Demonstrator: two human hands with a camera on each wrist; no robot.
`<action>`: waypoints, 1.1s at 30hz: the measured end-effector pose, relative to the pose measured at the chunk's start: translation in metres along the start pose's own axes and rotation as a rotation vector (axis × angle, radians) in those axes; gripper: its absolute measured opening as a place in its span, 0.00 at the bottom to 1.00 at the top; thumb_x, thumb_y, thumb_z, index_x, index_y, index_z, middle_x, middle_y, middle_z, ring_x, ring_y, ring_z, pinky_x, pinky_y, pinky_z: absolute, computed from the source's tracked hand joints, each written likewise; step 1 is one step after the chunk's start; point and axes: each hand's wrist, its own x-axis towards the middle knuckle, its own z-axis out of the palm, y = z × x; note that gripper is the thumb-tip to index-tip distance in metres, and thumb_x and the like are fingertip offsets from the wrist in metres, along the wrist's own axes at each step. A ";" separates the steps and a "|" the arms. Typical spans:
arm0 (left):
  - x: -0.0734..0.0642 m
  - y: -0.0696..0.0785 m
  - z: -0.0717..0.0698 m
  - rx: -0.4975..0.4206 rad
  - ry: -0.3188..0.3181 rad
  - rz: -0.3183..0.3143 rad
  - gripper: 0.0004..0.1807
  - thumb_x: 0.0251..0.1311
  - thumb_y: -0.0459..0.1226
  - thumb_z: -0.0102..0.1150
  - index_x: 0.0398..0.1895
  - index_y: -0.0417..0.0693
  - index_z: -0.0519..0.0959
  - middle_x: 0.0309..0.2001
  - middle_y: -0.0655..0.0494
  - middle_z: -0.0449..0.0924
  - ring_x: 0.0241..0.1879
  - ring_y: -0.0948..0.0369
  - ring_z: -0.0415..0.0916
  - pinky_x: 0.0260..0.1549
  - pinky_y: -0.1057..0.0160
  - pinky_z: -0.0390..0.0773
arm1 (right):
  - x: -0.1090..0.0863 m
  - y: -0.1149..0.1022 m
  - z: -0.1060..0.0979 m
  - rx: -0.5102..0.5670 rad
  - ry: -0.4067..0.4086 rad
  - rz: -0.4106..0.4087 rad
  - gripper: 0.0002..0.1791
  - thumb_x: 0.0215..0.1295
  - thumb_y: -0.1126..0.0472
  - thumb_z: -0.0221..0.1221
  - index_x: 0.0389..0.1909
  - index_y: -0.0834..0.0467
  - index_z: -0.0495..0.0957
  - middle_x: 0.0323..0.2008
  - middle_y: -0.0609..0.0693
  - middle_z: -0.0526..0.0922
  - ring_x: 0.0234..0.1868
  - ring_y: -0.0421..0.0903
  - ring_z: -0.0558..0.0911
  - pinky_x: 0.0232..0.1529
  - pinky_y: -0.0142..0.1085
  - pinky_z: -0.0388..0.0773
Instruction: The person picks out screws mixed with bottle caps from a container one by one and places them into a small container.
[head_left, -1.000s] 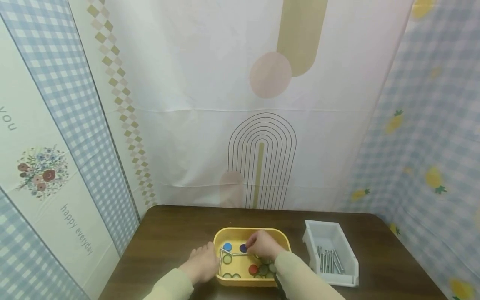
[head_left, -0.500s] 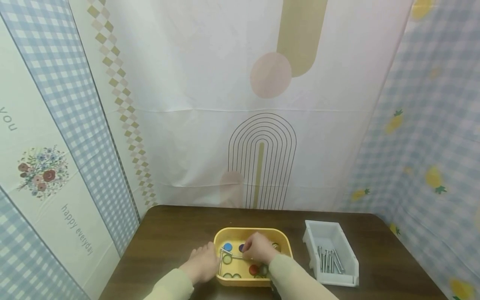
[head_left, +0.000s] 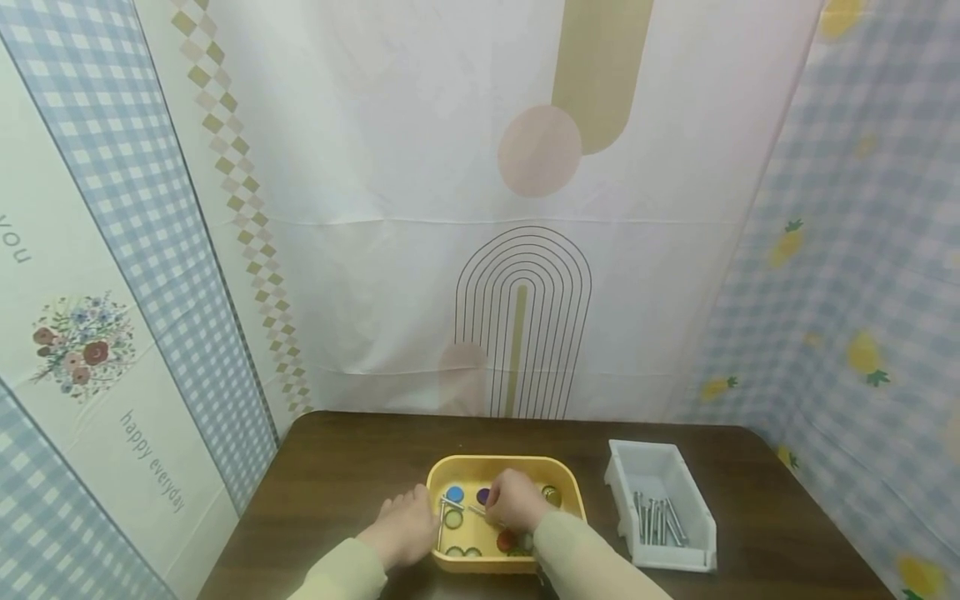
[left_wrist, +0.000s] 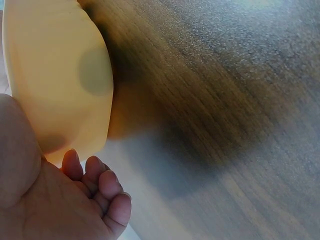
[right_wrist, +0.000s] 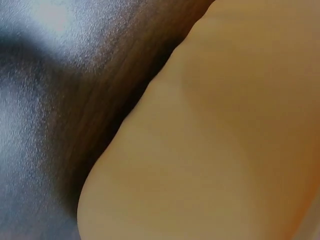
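A yellow tray (head_left: 491, 564) on the table holds several bottle caps, among them a light blue cap (head_left: 454, 494), a purple cap (head_left: 483, 496) and a red cap (head_left: 506, 541). My left hand (head_left: 405, 525) grips its left rim, with the thumb along the rim and the fingers curled outside. Inside the tray, my right hand (head_left: 516, 498) pinches a silver bolt (head_left: 476, 509) whose left part sticks out from the fingertips. Two other bolts (head_left: 441, 527) meet near the tray's left wall. The right wrist view shows only the tray's outer wall (right_wrist: 200, 150) and the table.
A white bin (head_left: 651, 460) with several silver bolts (head_left: 660, 522) stands right of the tray on the dark wooden table (head_left: 345, 458). Patterned cloth (head_left: 390, 275) hangs behind the table and at both sides.
My right hand has shifted slightly left and nearer to me, covering more of the bolt. A dark cap at the tray's right has come into view. The left hand stays put.
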 end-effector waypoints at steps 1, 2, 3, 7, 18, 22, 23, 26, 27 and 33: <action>0.000 0.000 0.000 -0.001 -0.001 -0.002 0.19 0.63 0.42 0.51 0.45 0.33 0.68 0.30 0.49 0.67 0.33 0.51 0.68 0.40 0.47 0.66 | 0.000 0.000 0.000 -0.003 0.005 0.006 0.08 0.40 0.74 0.62 0.11 0.60 0.77 0.12 0.44 0.75 0.15 0.39 0.71 0.22 0.33 0.71; 0.000 0.000 0.001 -0.002 -0.004 -0.003 0.19 0.63 0.42 0.50 0.45 0.32 0.68 0.30 0.49 0.67 0.33 0.52 0.68 0.40 0.47 0.66 | -0.001 0.001 0.000 -0.013 0.013 0.009 0.10 0.39 0.75 0.61 0.09 0.59 0.75 0.10 0.43 0.73 0.14 0.39 0.69 0.20 0.32 0.70; 0.000 0.000 0.001 -0.006 -0.006 -0.005 0.19 0.63 0.42 0.50 0.46 0.32 0.68 0.30 0.49 0.67 0.33 0.52 0.68 0.40 0.47 0.66 | -0.001 0.001 0.000 -0.019 0.020 0.013 0.12 0.39 0.75 0.61 0.07 0.58 0.73 0.08 0.42 0.72 0.13 0.38 0.68 0.19 0.32 0.69; 0.002 0.000 0.001 -0.022 -0.015 -0.005 0.19 0.63 0.42 0.50 0.46 0.33 0.68 0.30 0.49 0.67 0.34 0.52 0.67 0.40 0.47 0.66 | -0.002 0.001 0.000 -0.052 0.035 0.028 0.19 0.39 0.75 0.62 0.04 0.53 0.67 0.05 0.39 0.66 0.11 0.37 0.65 0.16 0.30 0.66; 0.001 -0.001 0.001 -0.067 -0.012 0.015 0.19 0.63 0.42 0.50 0.46 0.33 0.68 0.31 0.50 0.68 0.36 0.50 0.70 0.45 0.42 0.65 | -0.004 -0.006 0.001 -0.097 0.060 0.094 0.11 0.39 0.74 0.64 0.11 0.58 0.75 0.11 0.44 0.72 0.15 0.41 0.70 0.19 0.33 0.69; 0.000 -0.001 0.001 -0.071 -0.007 0.023 0.17 0.62 0.41 0.49 0.44 0.34 0.68 0.30 0.51 0.67 0.34 0.51 0.68 0.42 0.43 0.65 | -0.001 -0.003 0.005 -0.119 0.085 0.088 0.13 0.39 0.74 0.64 0.10 0.56 0.73 0.11 0.43 0.72 0.15 0.41 0.70 0.21 0.34 0.70; 0.000 -0.001 0.001 -0.073 -0.006 0.023 0.17 0.62 0.41 0.49 0.44 0.35 0.68 0.30 0.50 0.67 0.34 0.51 0.67 0.42 0.44 0.65 | -0.001 -0.002 0.006 -0.124 0.089 0.087 0.14 0.39 0.74 0.64 0.10 0.55 0.72 0.11 0.43 0.71 0.15 0.41 0.70 0.21 0.34 0.69; 0.001 -0.001 0.002 -0.072 -0.012 0.020 0.16 0.62 0.41 0.49 0.43 0.35 0.68 0.30 0.50 0.67 0.34 0.51 0.67 0.41 0.44 0.65 | -0.001 -0.002 0.007 -0.137 0.098 0.089 0.15 0.38 0.74 0.62 0.09 0.54 0.69 0.10 0.43 0.70 0.15 0.41 0.69 0.21 0.34 0.68; 0.001 -0.001 0.002 -0.072 -0.013 0.020 0.16 0.62 0.41 0.49 0.43 0.35 0.68 0.30 0.50 0.67 0.34 0.52 0.67 0.41 0.44 0.65 | -0.001 -0.003 0.007 -0.141 0.097 0.094 0.15 0.38 0.74 0.61 0.08 0.53 0.69 0.10 0.43 0.70 0.15 0.41 0.69 0.21 0.34 0.68; 0.002 -0.002 0.003 -0.073 -0.009 0.020 0.16 0.62 0.41 0.50 0.43 0.35 0.68 0.29 0.50 0.67 0.33 0.52 0.67 0.40 0.45 0.65 | -0.001 -0.002 0.009 -0.149 0.119 0.090 0.18 0.36 0.74 0.59 0.07 0.51 0.62 0.08 0.41 0.65 0.13 0.41 0.64 0.17 0.33 0.63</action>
